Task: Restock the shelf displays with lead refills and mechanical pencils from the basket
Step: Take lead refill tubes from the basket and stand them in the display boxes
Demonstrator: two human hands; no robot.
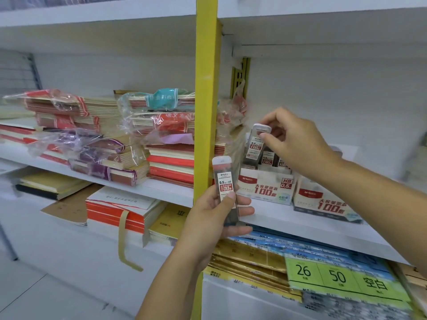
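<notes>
My left hand (215,213) grips a lead refill case (225,181) upright in front of the yellow post, white cap on top. My right hand (298,144) pinches the white cap of a second refill case (255,146), which stands in the left display box (263,184) on the white shelf. A few more refill cases (273,159) stand inside that box. A second display box (323,204) sits to its right, partly behind my right forearm. The basket is out of view.
A yellow post (205,100) divides the shelving. Left of it lie stacks of plastic-wrapped notebooks (92,139). Below the refill shelf (300,225) are blue and gold paper packs and green labels (339,277). An upper shelf overhangs.
</notes>
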